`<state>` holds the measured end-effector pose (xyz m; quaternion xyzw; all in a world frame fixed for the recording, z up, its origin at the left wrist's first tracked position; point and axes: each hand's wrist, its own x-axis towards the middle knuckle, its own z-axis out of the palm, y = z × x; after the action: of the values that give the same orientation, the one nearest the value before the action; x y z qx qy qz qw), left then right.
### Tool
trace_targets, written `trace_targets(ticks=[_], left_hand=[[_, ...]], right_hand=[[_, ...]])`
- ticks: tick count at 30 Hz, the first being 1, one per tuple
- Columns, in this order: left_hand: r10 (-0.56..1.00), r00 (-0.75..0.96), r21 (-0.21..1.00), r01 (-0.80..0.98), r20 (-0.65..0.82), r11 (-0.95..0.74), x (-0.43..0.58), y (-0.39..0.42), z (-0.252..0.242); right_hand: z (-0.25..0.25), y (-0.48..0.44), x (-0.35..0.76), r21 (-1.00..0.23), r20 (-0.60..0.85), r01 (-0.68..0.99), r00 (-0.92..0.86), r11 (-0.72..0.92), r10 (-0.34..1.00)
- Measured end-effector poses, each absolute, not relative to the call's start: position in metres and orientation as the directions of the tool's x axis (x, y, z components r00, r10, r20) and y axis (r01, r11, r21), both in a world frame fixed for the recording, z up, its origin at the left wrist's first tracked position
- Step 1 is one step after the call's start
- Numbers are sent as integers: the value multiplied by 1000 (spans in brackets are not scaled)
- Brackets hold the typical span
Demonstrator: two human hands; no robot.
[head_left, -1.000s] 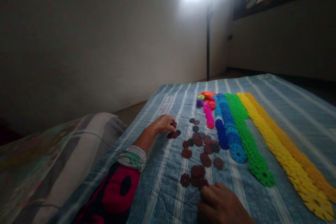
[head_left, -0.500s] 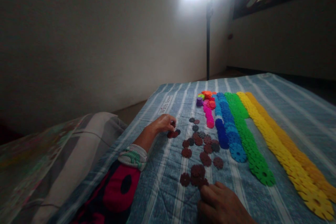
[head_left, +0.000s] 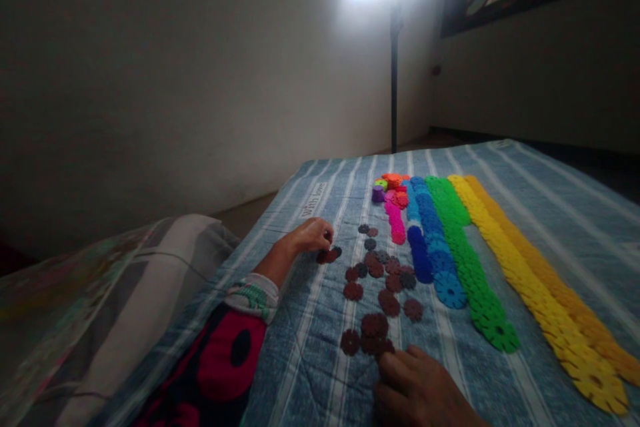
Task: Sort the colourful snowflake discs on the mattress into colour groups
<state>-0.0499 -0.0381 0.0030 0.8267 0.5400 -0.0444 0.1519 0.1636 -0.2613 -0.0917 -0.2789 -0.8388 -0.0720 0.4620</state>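
My left hand [head_left: 313, 235] is closed, with its fingertips low over the cloth. Just below them lies a small group of brown and dark grey notched discs [head_left: 329, 255]; whatever the fingers pinch is hidden. At the bottom, my right hand [head_left: 425, 387] is closed, its fingertips at the edge of a brown notched disc [head_left: 385, 347] by a small brown pile [head_left: 375, 325]. Between the hands, several loose brown discs [head_left: 389, 302] and dark grey discs [head_left: 370, 244] are scattered, some overlapping.
Overlapping rows of blue [head_left: 440, 247], green [head_left: 480, 287], yellow [head_left: 545, 320] and orange discs [head_left: 575, 300] run along the right. Pink discs [head_left: 396, 223] and a mixed cluster [head_left: 393, 180] lie further back. A striped blue cloth [head_left: 295, 320] lies beneath; a lamp pole [head_left: 395, 87] stands behind.
The whole view has shifted very slightly to the left. Both hands stay in nearly the same places, and the discs show no clear change.
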Motion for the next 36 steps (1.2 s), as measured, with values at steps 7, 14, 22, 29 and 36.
trace_targets(ticks=[7,14,22,29,36], left_hand=[[882,427,149,903,-198,-404,-49,-42,1],[893,407,133,913,-195,-387,-49,-41,0],[888,413,115,910,-200,-398,-52,-39,-2],[892,417,90,909,-174,-407,-51,-37,-2],[897,426,134,902,-118,-410,-31,-33,0]], right_hand=[[-94,-261,163,-129,808,536,-431,834,402],[-94,-261,164,-132,812,525,-428,841,396],[-95,-260,164,-143,798,521,-442,841,409],[-88,-261,162,-172,812,524,-405,834,421],[-90,-261,163,-177,814,508,-406,843,415]])
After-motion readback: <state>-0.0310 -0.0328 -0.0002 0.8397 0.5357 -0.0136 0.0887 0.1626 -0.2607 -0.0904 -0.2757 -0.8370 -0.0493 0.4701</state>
